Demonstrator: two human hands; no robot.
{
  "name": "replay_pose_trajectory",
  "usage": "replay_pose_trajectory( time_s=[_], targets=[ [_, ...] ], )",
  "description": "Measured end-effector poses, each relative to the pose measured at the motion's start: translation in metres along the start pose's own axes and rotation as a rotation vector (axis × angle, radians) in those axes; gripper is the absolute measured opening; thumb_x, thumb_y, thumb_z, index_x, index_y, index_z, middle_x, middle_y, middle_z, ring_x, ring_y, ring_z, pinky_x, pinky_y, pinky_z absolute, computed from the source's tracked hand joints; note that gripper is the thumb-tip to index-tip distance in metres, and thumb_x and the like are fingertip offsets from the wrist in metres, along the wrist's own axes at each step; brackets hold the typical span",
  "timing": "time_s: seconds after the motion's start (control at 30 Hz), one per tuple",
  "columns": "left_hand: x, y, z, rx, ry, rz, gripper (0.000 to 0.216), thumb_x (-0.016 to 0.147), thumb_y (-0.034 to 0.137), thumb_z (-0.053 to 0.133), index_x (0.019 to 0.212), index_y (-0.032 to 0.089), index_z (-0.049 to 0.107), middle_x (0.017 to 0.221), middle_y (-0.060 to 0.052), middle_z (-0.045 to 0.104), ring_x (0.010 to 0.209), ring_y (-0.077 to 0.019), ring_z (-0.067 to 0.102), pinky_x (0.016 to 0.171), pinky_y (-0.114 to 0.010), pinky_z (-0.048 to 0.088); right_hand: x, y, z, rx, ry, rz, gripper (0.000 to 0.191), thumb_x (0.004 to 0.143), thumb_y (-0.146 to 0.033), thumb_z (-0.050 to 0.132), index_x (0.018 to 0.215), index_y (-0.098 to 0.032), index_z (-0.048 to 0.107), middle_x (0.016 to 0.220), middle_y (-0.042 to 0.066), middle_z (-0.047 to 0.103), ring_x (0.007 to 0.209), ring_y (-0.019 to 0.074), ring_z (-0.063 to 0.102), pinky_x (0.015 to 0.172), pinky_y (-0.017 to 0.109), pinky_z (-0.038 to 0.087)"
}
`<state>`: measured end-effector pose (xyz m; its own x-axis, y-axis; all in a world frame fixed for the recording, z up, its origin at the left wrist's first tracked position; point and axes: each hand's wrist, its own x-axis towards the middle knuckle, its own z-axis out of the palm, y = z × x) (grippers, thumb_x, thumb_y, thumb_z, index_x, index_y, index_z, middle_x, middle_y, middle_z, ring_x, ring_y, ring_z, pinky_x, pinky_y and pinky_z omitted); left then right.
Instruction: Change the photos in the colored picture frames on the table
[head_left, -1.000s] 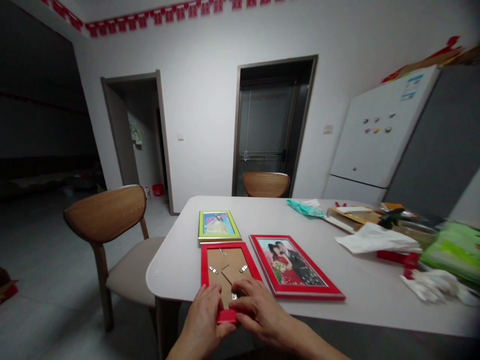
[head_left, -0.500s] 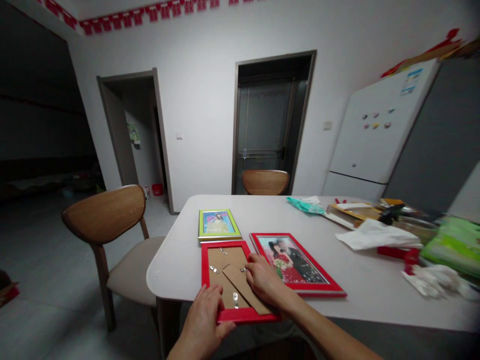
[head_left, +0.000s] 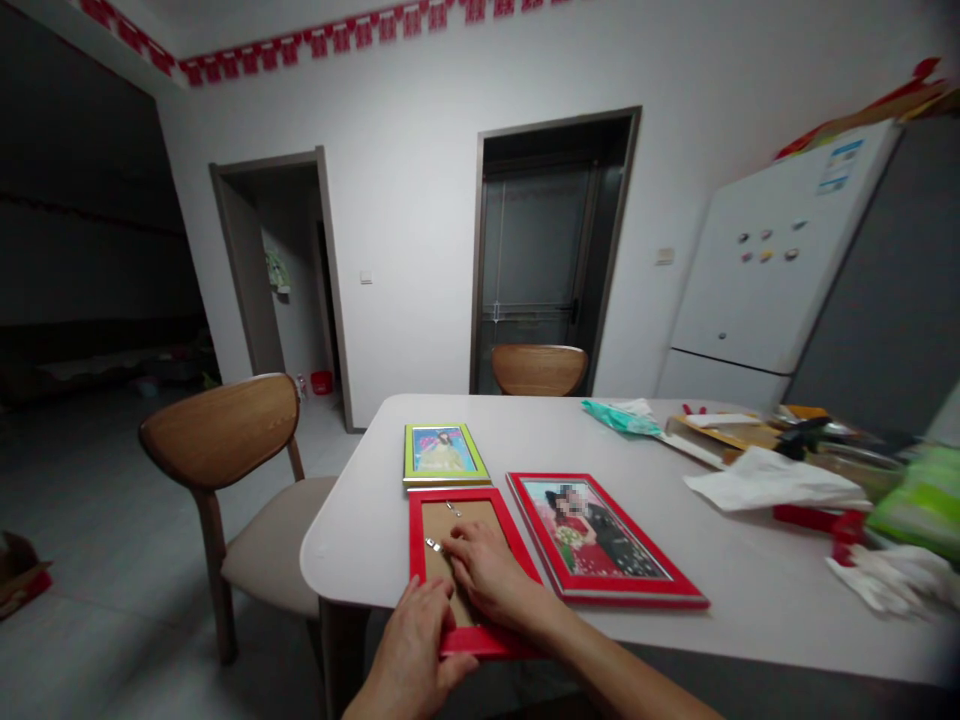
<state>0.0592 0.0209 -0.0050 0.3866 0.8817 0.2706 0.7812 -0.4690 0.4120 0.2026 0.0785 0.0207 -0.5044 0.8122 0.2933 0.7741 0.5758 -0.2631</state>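
Observation:
A red picture frame (head_left: 420, 520) lies face down at the table's near edge, its brown backing board (head_left: 433, 575) showing. My left hand (head_left: 416, 640) grips its lower left corner, thumb along the near edge and fingers over the left side. Over the backing board, my right hand (head_left: 487, 575) is closed, fingertips together beside the left metal clip (head_left: 433, 546); whatever they pinch is hidden. Another metal clip (head_left: 453, 509) is at the top. The hand and forearm cover the stand and the right side of the board.
A green picture frame (head_left: 444, 455) lies just beyond, and a larger red frame with a couple's photo (head_left: 600, 540) to the right. Paper (head_left: 776, 480), white gloves (head_left: 892, 580) and a green packet (head_left: 922, 500) lie at the table's right. A wooden chair (head_left: 225, 430) stands left.
My right hand has moved from the right-hand clip leftward across the backing board to beside the left clip. My left hand keeps its grip on the corner. The view has shifted slightly.

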Motion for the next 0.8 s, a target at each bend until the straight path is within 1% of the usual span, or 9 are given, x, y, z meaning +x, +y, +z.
replay_pose_trajectory(
  time_s=[0.13, 0.27, 0.4, 0.47, 0.53, 0.6, 0.67, 0.73, 0.8],
  targets=[
    [-0.001, -0.002, 0.000, -0.023, -0.021, 0.011, 0.062, 0.057, 0.022, 0.067, 0.113, 0.009, 0.044, 0.104, -0.014, 0.058, 0.105, -0.0264, 0.048, 0.097, -0.048, 0.029, 0.011, -0.003, 0.008, -0.046, -0.037, -0.013, 0.025, 0.081, -0.024, 0.036, 0.090, -0.022, 0.060, 0.091, 0.005, 0.053, 0.088, 0.0178, 0.043, 0.072, 0.029, 0.032],
    [-0.002, -0.003, 0.000, -0.053, -0.012, 0.009, 0.061, 0.058, 0.023, 0.066, 0.114, 0.011, 0.044, 0.098, -0.011, 0.061, 0.103, -0.0261, 0.049, 0.096, -0.049, 0.029, 0.012, -0.001, 0.009, -0.048, -0.052, -0.023, 0.025, 0.080, -0.023, 0.038, 0.090, -0.025, 0.061, 0.092, 0.004, 0.053, 0.086, 0.0173, 0.043, 0.069, 0.027, 0.031],
    [-0.001, 0.000, -0.003, -0.074, -0.018, -0.006, 0.060, 0.057, 0.022, 0.066, 0.113, 0.011, 0.045, 0.098, -0.011, 0.061, 0.104, -0.0256, 0.048, 0.097, -0.048, 0.027, 0.013, 0.004, 0.012, 0.000, -0.045, -0.011, 0.029, 0.080, -0.021, 0.037, 0.096, -0.027, 0.060, 0.092, 0.004, 0.055, 0.087, 0.0163, 0.045, 0.072, 0.026, 0.031],
    [0.000, 0.001, -0.004, -0.078, -0.027, -0.015, 0.059, 0.057, 0.022, 0.067, 0.111, 0.010, 0.047, 0.098, -0.012, 0.061, 0.104, -0.0254, 0.049, 0.098, -0.047, 0.027, 0.017, 0.008, 0.014, 0.035, -0.030, -0.003, 0.030, 0.079, -0.020, 0.038, 0.099, -0.025, 0.059, 0.094, 0.004, 0.056, 0.088, 0.0159, 0.046, 0.074, 0.025, 0.031],
    [-0.001, 0.002, -0.005, -0.079, -0.033, -0.027, 0.059, 0.056, 0.022, 0.067, 0.111, 0.009, 0.048, 0.102, -0.013, 0.059, 0.106, -0.0260, 0.048, 0.099, -0.046, 0.026, 0.024, 0.015, 0.016, 0.064, 0.020, 0.054, 0.031, 0.078, -0.020, 0.038, 0.102, -0.022, 0.057, 0.096, 0.006, 0.057, 0.088, 0.0155, 0.048, 0.075, 0.024, 0.032],
    [-0.002, 0.002, -0.004, -0.081, -0.041, -0.043, 0.062, 0.055, 0.022, 0.068, 0.112, 0.008, 0.047, 0.108, -0.016, 0.057, 0.109, -0.0270, 0.045, 0.099, -0.046, 0.026, 0.033, 0.022, 0.017, 0.065, 0.079, 0.162, 0.030, 0.079, -0.022, 0.038, 0.100, -0.019, 0.058, 0.094, 0.007, 0.059, 0.086, 0.0156, 0.050, 0.073, 0.023, 0.033],
    [-0.004, 0.002, -0.002, -0.087, -0.053, -0.047, 0.064, 0.055, 0.022, 0.068, 0.113, 0.008, 0.045, 0.113, -0.017, 0.053, 0.111, -0.0275, 0.043, 0.100, -0.046, 0.025, 0.042, 0.030, 0.018, 0.047, 0.101, 0.265, 0.026, 0.078, -0.023, 0.039, 0.088, -0.017, 0.063, 0.085, 0.008, 0.062, 0.079, 0.0156, 0.053, 0.067, 0.023, 0.033],
    [-0.005, 0.002, -0.001, -0.090, -0.069, -0.040, 0.065, 0.056, 0.023, 0.067, 0.114, 0.008, 0.044, 0.115, -0.018, 0.052, 0.112, -0.0274, 0.042, 0.100, -0.046, 0.024, 0.051, 0.038, 0.019, 0.036, 0.095, 0.344, 0.023, 0.076, -0.023, 0.042, 0.076, -0.015, 0.064, 0.076, 0.008, 0.063, 0.070, 0.0153, 0.053, 0.059, 0.022, 0.032],
    [-0.007, 0.003, -0.001, -0.084, -0.096, -0.037, 0.065, 0.056, 0.023, 0.067, 0.115, 0.007, 0.044, 0.116, -0.018, 0.051, 0.112, -0.0273, 0.041, 0.100, -0.045, 0.024, 0.059, 0.044, 0.022, 0.036, 0.091, 0.411, 0.021, 0.074, -0.024, 0.044, 0.072, -0.014, 0.063, 0.072, 0.009, 0.063, 0.063, 0.0142, 0.053, 0.053, 0.022, 0.030]
  ],
)
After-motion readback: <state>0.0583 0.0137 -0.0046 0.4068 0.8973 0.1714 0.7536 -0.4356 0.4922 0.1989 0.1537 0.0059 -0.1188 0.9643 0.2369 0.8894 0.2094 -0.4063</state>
